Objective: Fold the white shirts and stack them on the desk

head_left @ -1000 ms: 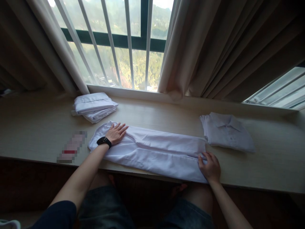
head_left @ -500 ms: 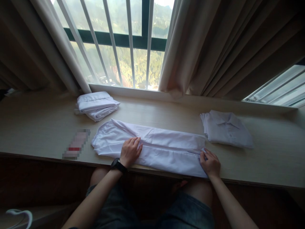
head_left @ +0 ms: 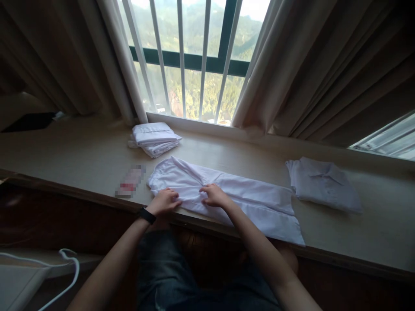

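Right now both hands sit close together on the long white shirt [head_left: 227, 196], which lies flat along the front of the worktop [head_left: 81, 160]. The left hand [head_left: 164, 202] and right hand [head_left: 214, 196] have their fingers curled, pinching the cloth near its left end. Its front edge runs right along the worktop's edge, so a hard tug could pull it off. A crooked lift could also undo the neat folds.

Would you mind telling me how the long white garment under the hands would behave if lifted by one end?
The white garment probably droops: thin, creased cloth. It looks light. Its folds likely fall open, since only the left hand and right hand pin them.
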### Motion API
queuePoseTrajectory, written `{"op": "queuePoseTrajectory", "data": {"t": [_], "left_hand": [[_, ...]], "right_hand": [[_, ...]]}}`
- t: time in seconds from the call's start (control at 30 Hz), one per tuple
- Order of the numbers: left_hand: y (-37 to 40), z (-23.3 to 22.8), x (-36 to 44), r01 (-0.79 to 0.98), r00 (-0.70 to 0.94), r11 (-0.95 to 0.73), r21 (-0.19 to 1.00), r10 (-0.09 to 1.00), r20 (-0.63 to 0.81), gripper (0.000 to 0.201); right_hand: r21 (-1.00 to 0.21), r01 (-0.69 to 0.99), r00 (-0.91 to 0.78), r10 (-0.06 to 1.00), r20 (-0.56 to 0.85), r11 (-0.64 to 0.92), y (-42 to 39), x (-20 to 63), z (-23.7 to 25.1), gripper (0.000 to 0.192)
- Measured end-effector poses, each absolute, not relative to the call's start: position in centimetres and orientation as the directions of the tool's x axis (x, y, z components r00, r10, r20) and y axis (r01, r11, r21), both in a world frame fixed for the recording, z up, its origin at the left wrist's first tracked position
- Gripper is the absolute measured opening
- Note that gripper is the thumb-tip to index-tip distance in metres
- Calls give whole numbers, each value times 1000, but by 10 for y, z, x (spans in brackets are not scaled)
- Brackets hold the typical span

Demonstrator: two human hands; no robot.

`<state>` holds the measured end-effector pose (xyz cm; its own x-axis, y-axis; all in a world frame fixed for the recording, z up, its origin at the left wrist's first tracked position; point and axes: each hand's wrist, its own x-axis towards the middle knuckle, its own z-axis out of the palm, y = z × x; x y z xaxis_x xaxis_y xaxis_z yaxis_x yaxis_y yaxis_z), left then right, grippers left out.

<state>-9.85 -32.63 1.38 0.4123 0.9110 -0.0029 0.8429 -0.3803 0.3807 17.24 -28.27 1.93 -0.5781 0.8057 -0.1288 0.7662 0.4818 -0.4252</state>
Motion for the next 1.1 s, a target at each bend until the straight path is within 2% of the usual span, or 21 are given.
{"op": "queuePoseTrajectory", "data": {"t": [0.1, 0.17, 0.23, 0.33, 0.43, 0.53, 0.6, 0.8, 0.97, 1.1], "left_hand": [[-316, 11, -120, 803, 418, -316, 505, 903, -100, 27], [-312, 6, -127, 767, 434, -296, 569, 892, -122, 27], [-310, 1, -130, 767, 422, -282, 576, 898, -123, 28], [-313, -7, -129, 828, 309, -225, 513, 948, -84, 28], [-320, -10, -122, 917, 159, -147, 370, 987, -2, 29], [-326, -8, -110, 982, 82, -92, 163, 994, 66, 29], [-326, -6, -102, 993, 79, -85, 76, 993, 85, 30], [-328, -9, -99, 993, 96, -99, 57, 994, 53, 34], [-340, -18, -122, 985, 166, -168, 43, 985, 41, 42], [-344, -22, -142, 990, 140, -140, -7, 982, 127, 47]], "right_hand": [[-342, 792, -596, 761, -255, 506, -266, 165, 27, 23], [-366, 776, -619, 732, -285, 514, -257, 166, 33, 22], [-419, 762, -627, 725, -285, 494, -252, 166, 35, 22], [-425, 795, -536, 830, -156, 433, -253, 161, 24, 19], [-385, 849, -384, 923, 20, 362, -267, 156, -4, 25], [-431, 831, -311, 937, 162, 350, -282, 157, -32, 32], [-460, 807, -286, 927, 243, 370, -288, 160, -44, 30], [-412, 810, -256, 885, 389, 416, -290, 168, -57, 27], [-328, 846, -290, 879, 379, 420, -297, 177, -58, 33], [-251, 882, -283, 874, 394, 398, -299, 180, -59, 35]]}}
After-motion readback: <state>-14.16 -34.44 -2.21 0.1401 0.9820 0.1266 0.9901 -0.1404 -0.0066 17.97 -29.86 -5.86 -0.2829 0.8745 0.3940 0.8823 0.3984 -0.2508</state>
